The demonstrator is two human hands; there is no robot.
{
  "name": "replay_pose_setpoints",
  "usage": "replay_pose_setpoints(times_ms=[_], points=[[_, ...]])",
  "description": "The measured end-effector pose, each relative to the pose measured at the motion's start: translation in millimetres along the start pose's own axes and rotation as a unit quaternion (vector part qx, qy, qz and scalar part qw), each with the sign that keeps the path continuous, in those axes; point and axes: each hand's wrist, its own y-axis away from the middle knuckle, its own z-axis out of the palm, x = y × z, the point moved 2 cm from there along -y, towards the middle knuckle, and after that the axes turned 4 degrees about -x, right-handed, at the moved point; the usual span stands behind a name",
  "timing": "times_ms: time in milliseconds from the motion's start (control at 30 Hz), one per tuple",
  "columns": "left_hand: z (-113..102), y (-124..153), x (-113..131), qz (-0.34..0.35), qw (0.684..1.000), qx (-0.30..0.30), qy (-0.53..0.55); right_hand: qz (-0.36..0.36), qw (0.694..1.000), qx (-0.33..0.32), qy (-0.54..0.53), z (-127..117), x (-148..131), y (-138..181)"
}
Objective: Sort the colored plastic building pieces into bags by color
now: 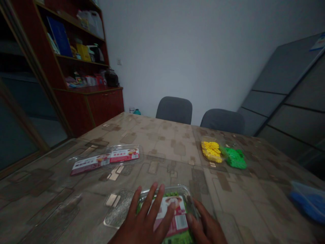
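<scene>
A clear plastic container point(181, 190) with a red and white label and green contents stands at the near edge of the table. My left hand point(147, 217) lies on its top, fingers spread and stretched out, with the thumb over the label. At the container's right side, my right hand point(207, 225) grips the edge between thumb and fingers. Part of the label and contents is hidden under my left hand. To the left of the container, a clear plastic piece point(118, 208) shows on the table, partly behind my left hand.
Two labelled clear packs point(124, 156) point(88, 164) lie left of centre on the patterned table point(162, 139). To the right are yellow pieces point(212, 151), green pieces point(236, 158) and a blue-filled container point(308, 201). Grey chairs point(174, 110) stand behind the far edge.
</scene>
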Motion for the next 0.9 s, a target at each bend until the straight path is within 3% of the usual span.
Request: replay_pose_setpoints(times_ms=[267,433,533,600,733,900], points=[[-25.4,-4.7,4.8,-0.004,0.998,-0.063,-0.002,-0.009,0.999,0.006,-0.044,6.9,0.2,1.9],[-50.6,5.3,-4.0,0.018,0.999,-0.036,-0.003,-0.019,0.999,0.027,0.036,0.2,3.5,4.3],[-50.8,16.3,-8.4,0.029,0.999,-0.033,0.001,-0.050,0.987,0.016,0.149,-12.3,-4.0,3.2],[-44.5,20.8,-8.7,0.035,0.999,-0.036,0.010,-0.100,0.958,0.031,0.268,-21.4,-17.7,-0.9],[-32.5,21.6,-5.2,0.037,0.998,-0.042,0.009,-0.264,0.862,0.062,0.429,-20.7,-50.9,-13.5],[-27.4,21.2,-1.4,0.048,0.998,0.018,-0.019,-0.369,0.796,-0.019,0.480,7.1,-50.4,-23.4]])
